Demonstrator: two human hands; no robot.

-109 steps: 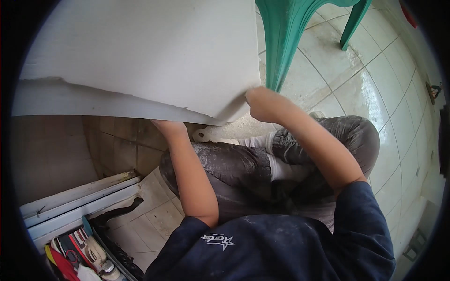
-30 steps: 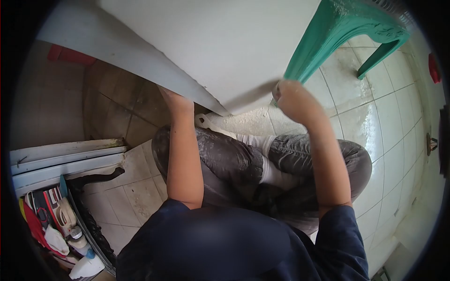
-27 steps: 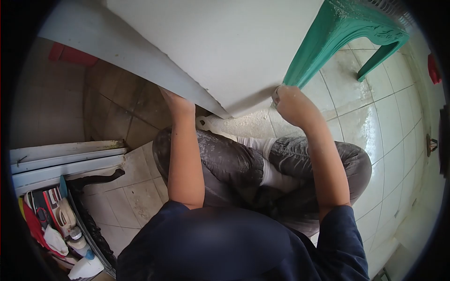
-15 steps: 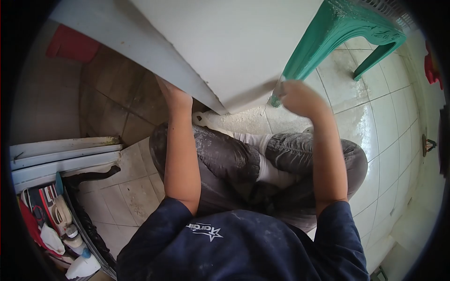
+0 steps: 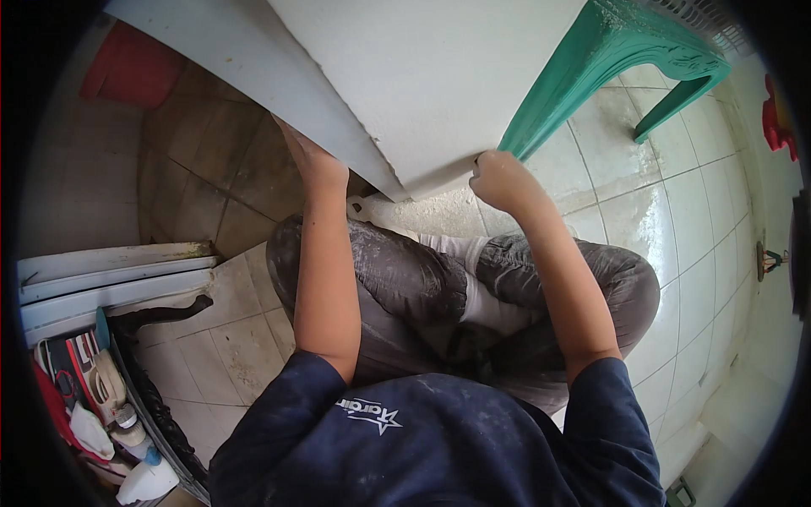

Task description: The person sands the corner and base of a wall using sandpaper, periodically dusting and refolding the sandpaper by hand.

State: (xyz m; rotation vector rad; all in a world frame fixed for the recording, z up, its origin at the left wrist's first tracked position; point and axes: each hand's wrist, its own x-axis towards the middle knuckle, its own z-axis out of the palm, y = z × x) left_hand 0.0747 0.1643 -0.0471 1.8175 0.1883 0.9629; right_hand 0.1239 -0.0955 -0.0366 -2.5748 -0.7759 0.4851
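A large white panel (image 5: 422, 93) with a grey side face (image 5: 253, 76) stands upright before me, its lower corner close to the floor. My left hand (image 5: 321, 169) is at the far side of the grey face; the panel hides its fingers. Against the panel's white face, near its lower right edge, my right hand (image 5: 503, 180) is closed with curled fingers. Whatever it holds, if anything, is hidden. Pale dust (image 5: 443, 211) lies on the floor below the panel and on my dark trousers (image 5: 405, 270).
A green plastic chair (image 5: 583, 76) stands just right of the panel. At upper left is a red bucket (image 5: 135, 68). White boards (image 5: 118, 283) lie at left, above an open bag (image 5: 156, 414) of tools and bottles. My crossed legs fill the middle.
My right hand has moved left and slightly down, along the panel's lower face. The panel appears shifted a little to the right. My left hand stays nearly in place.
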